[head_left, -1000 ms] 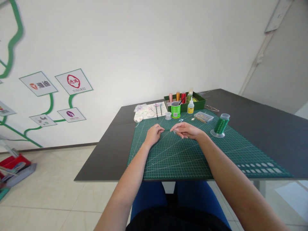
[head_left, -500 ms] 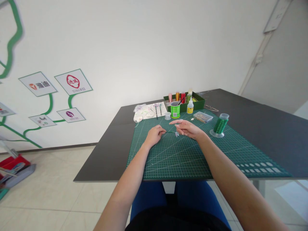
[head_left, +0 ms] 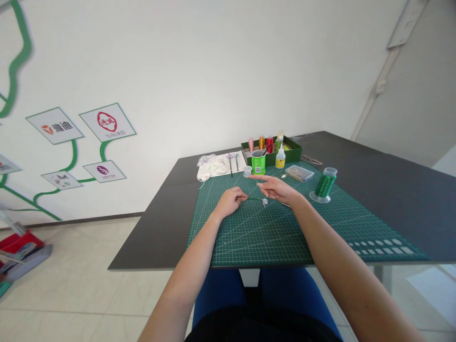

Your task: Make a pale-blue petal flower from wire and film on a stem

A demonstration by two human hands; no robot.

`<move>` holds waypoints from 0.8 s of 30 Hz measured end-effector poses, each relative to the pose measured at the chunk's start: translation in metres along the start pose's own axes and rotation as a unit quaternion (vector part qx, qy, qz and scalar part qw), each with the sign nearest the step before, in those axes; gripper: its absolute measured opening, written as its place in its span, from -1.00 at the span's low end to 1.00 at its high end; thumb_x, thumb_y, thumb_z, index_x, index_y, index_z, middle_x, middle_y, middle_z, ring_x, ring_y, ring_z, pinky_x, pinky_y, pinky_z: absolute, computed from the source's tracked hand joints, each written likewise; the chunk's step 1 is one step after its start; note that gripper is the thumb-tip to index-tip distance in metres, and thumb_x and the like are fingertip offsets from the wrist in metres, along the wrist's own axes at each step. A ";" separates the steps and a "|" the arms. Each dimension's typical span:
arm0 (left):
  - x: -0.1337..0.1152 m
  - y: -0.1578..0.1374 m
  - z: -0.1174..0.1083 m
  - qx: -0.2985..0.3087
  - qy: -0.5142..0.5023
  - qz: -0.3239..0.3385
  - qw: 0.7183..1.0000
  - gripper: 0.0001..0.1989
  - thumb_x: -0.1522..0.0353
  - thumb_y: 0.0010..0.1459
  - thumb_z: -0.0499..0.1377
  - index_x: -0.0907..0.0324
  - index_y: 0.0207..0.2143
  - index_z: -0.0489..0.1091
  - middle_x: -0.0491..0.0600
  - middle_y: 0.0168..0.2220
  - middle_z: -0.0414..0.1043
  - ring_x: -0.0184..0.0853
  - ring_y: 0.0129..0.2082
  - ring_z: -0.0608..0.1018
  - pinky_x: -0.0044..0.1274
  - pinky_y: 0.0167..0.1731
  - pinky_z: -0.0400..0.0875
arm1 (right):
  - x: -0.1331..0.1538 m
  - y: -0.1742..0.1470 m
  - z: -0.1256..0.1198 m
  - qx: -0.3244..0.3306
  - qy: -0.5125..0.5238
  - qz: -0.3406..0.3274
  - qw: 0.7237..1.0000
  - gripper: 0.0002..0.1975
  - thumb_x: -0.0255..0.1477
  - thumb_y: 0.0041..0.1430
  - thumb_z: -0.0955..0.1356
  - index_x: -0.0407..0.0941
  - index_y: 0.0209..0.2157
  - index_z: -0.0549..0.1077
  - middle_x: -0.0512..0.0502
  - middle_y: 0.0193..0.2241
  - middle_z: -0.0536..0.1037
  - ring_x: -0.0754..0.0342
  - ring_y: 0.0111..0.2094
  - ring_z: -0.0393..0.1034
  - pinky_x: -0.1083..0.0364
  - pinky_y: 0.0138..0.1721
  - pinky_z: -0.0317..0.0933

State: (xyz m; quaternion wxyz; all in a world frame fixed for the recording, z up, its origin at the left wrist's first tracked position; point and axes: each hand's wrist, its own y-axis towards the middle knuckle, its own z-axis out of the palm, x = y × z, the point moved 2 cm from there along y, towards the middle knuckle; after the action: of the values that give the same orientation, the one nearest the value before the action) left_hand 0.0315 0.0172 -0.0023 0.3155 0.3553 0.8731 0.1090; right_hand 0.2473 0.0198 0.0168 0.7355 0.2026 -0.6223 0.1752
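My left hand is closed, its fingertips pinching the thin green stem of a small flower. The pale white-lilac head of this flower points right, just below my other hand. My right hand hovers over the cutting mat with fingers stretched out and apart, and I see nothing held in it. A spool of green thread stands on its flanged end to the right of that hand. Part of a thin pale object under the right wrist is hidden.
At the back a green box holds several thread spools. Before it stand a bright green container, a glue bottle, a small white spool and a clear case. Stemmed flowers lie on a white cloth; tweezers lie right.
The flower head has shifted slightly right and down and turned, with more of the stem showing. My right hand's fingers have spread a little. My left hand keeps its pinch.
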 end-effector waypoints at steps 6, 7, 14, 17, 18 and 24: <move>-0.001 0.000 0.001 0.020 -0.017 0.021 0.999 -0.86 0.49 0.23 0.24 0.16 -0.25 0.61 -0.01 -0.27 0.55 -0.33 -0.27 0.57 -0.51 -0.21 0.41 | -0.006 0.004 -0.010 -0.006 -0.028 0.026 0.999 -0.24 -0.31 0.13 0.46 -0.27 0.31 0.29 0.18 -0.71 0.31 0.28 -0.71 -0.08 0.21 -0.67 -0.26; -0.002 0.001 0.001 0.022 -0.024 0.025 0.999 -0.87 0.48 0.23 0.25 0.16 -0.25 0.61 -0.01 -0.28 0.55 -0.33 -0.27 0.57 -0.50 -0.21 0.41 | -0.007 0.005 -0.011 -0.007 -0.030 0.030 0.999 -0.24 -0.32 0.13 0.46 -0.28 0.32 0.28 0.19 -0.72 0.29 0.28 -0.71 -0.10 0.21 -0.67 -0.28; -0.007 0.001 -0.001 0.014 -0.097 0.023 0.995 -0.91 0.45 0.22 0.27 0.16 -0.28 0.61 0.00 -0.29 0.55 -0.33 -0.29 0.57 -0.50 -0.24 0.42 | -0.011 0.005 -0.017 -0.001 -0.031 0.050 0.998 -0.27 -0.35 0.16 0.42 -0.31 0.32 0.27 0.25 -0.76 0.14 0.26 -0.72 -0.18 0.18 -0.64 -0.30; -0.010 0.001 -0.004 0.007 -0.126 0.017 0.992 -0.92 0.44 0.21 0.29 0.16 -0.29 0.62 -0.01 -0.30 0.54 -0.36 -0.34 0.53 -0.52 -0.28 0.40 | -0.014 0.005 -0.019 -0.005 -0.038 0.061 0.997 -0.25 -0.33 0.12 0.43 -0.31 0.30 0.28 0.24 -0.75 0.14 0.26 -0.71 -0.17 0.17 -0.64 -0.32; -0.011 0.001 -0.005 0.004 -0.133 0.014 0.991 -0.92 0.44 0.20 0.29 0.16 -0.30 0.62 -0.01 -0.31 0.54 -0.36 -0.35 0.53 -0.52 -0.29 0.39 | -0.016 0.006 -0.020 -0.006 -0.040 0.062 0.997 -0.25 -0.32 0.10 0.44 -0.31 0.29 0.29 0.24 -0.75 0.15 0.26 -0.71 -0.16 0.17 -0.64 -0.33; -0.013 0.002 -0.010 -0.026 -0.164 -0.002 0.986 -0.92 0.37 0.20 0.31 0.15 -0.30 0.63 0.00 -0.31 0.54 -0.33 -0.32 0.52 -0.51 -0.29 0.37 | -0.020 0.007 -0.018 -0.009 -0.034 0.076 0.997 -0.25 -0.31 0.04 0.48 -0.28 0.25 0.36 0.25 -0.72 0.14 0.29 -0.70 -0.21 0.18 -0.65 -0.35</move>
State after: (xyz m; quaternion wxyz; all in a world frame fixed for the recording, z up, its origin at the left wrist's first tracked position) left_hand 0.0330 0.0100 0.0122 0.4639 0.3580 0.8072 0.0713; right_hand 0.2559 0.0346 -0.0046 0.7007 0.1539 -0.6617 0.2178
